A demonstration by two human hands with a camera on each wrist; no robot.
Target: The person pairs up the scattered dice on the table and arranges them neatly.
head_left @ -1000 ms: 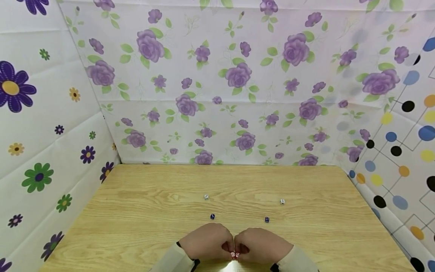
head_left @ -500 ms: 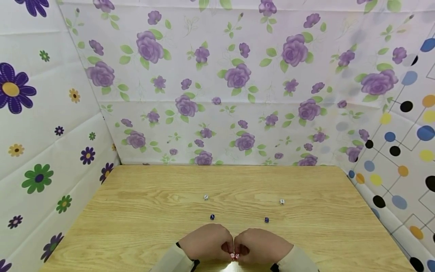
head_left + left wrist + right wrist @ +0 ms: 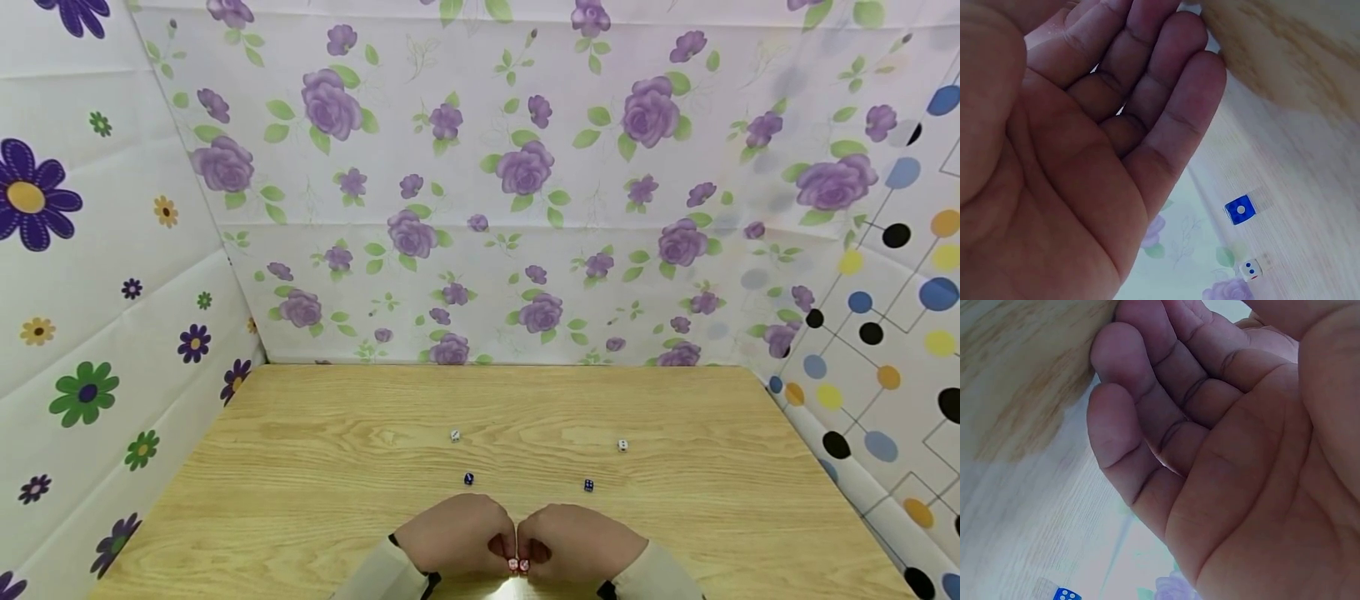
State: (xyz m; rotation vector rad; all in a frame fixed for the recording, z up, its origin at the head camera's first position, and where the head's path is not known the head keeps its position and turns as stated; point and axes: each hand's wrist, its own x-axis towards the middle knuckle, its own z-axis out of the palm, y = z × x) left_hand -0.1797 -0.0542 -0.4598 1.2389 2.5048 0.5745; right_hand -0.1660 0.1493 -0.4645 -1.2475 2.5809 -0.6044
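Two small red dice sit side by side at the table's near edge in the head view. My left hand (image 3: 457, 533) pinches the left red die (image 3: 513, 565) between thumb and fingertips. Mirroring it, my right hand (image 3: 579, 540) pinches the right red die (image 3: 524, 565). The knuckles of both hands almost meet above the dice. In the left wrist view the palm and curled fingers (image 3: 1179, 112) fill the left side, and the red dice are hidden. The right wrist view likewise shows the palm and fingers (image 3: 1113, 425) close over the wood, with no red die visible.
Beyond the hands on the wooden table (image 3: 337, 500) lie two blue dice, one left (image 3: 468, 479) and one right (image 3: 588, 485). Farther back are a white die (image 3: 455, 436) at left and another white die (image 3: 622, 446) at right. Patterned cloth walls (image 3: 480, 275) enclose the table.
The red dice appear very slightly lower between the fingertips than a second ago. Both hands keep nearly the same place, and the blue and white dice have not moved.
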